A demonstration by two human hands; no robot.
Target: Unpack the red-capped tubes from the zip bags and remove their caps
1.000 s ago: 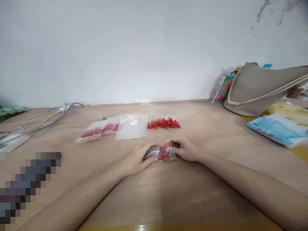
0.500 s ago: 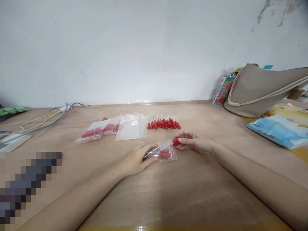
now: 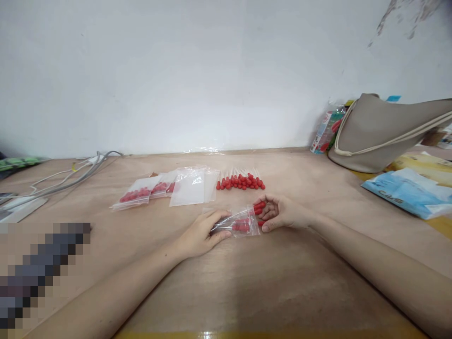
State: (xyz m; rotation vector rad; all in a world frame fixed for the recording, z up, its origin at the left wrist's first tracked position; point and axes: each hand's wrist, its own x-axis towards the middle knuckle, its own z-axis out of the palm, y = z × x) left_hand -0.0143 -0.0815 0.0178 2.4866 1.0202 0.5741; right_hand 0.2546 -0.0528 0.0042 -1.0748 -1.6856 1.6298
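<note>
My left hand (image 3: 208, 233) is closed around the left end of a clear zip bag (image 3: 252, 217), pressing it near the table. Inside the bag lie droppers (image 3: 242, 225) with red bulbs and thin clear stems. A few red bulbs (image 3: 259, 207) stick out past the bag's right edge. Beside them my right hand (image 3: 277, 214) is open, thumb and curled fingers apart, fingertips by the bulbs. Behind the hands lies a row of loose red-bulbed droppers (image 3: 243, 181), stems toward the wall. Left of that row are flat bags (image 3: 189, 187) and filled bags (image 3: 136, 192).
A grey drawstring bag (image 3: 374, 132) leans at the back right, beside a clear printed package (image 3: 326, 129). A blue tissue pack (image 3: 406, 190) lies at the right. Cables (image 3: 77, 172) run along the left side, with a blurred-out dark object (image 3: 38, 273) nearer.
My right hand's thumb has come away from the red bulbs and moved down, opening the hand. The bulbs now rest at the bag's edge. My left hand and the bag have stayed put.
</note>
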